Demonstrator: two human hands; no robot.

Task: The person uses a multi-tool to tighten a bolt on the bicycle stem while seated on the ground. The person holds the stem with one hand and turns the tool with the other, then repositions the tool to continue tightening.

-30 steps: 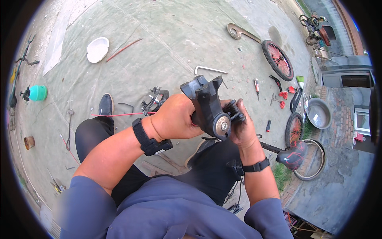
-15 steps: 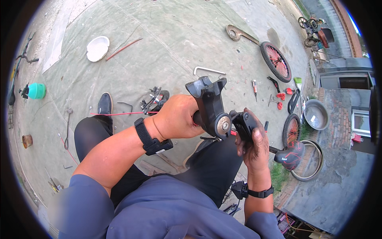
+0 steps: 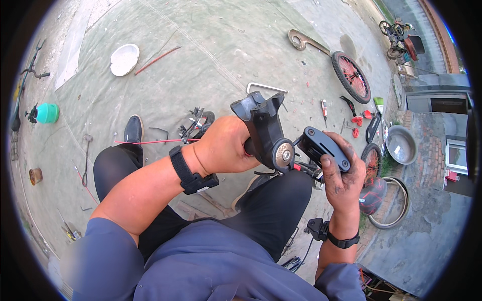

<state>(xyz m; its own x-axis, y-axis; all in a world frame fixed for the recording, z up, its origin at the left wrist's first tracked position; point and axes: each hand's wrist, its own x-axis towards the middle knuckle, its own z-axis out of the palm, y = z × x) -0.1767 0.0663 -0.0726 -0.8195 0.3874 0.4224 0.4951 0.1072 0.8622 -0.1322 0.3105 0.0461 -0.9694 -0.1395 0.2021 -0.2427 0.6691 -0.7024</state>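
Note:
My left hand (image 3: pixel 226 145) is closed around the black bicycle stem (image 3: pixel 265 128), held up over my knees. Its forked clamp points away from me. Facing right at its lower end is a round silver cap with a bolt (image 3: pixel 286 155). In the fingers of my right hand (image 3: pixel 346 178), dark with grime, is a black folding multi-tool (image 3: pixel 327 149). The tool lies just right of the bolt, its two-screw body tilted. A thin bit reaches from it toward the stem; I cannot tell whether it touches.
Beyond my hands lie a large hex key (image 3: pixel 266 88), a screwdriver (image 3: pixel 324 111), a big wrench (image 3: pixel 304 40) and a red-spoked wheel (image 3: pixel 350 78). A grey basin (image 3: pixel 400 144) and a bicycle saddle (image 3: pixel 373 196) are at right. A teal spray bottle (image 3: pixel 47 113) stands far left.
My right hand has shifted right with the multi-tool, and the tool has turned so its broad side shows. My left hand and the stem have barely moved.

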